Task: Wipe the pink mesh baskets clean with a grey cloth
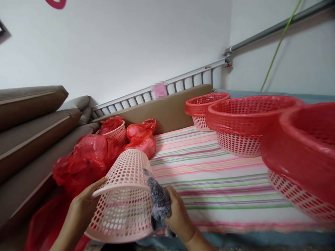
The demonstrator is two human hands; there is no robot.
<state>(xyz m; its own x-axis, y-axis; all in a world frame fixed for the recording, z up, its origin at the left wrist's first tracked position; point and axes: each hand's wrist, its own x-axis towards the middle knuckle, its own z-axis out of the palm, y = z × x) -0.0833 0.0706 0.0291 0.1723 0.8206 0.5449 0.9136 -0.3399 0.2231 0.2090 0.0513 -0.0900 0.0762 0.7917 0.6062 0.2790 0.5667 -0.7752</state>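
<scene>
A pale pink perforated plastic basket (pixel 128 167) lies tilted on its side, its open mouth facing me. My left hand (pixel 85 204) is closed on the basket's rim at the left, thumb on the outside. In my right hand (pixel 179 214) is a bunched grey fluffy cloth (pixel 160 200), pressed to the basket's outer right side by the rim. Part of the cloth hangs below that hand. Just behind the basket, red plastic bags (pixel 90 160) are heaped, touching or close to it.
Three baskets lined with red bags, a near one (pixel 306 188), a middle one (pixel 240 141) and a far one (pixel 201 122), stand at the right on a striped sheet (pixel 188 167). Another basket (pixel 117 134) sits behind the bags. Brown cushions (pixel 34 139) are stacked left.
</scene>
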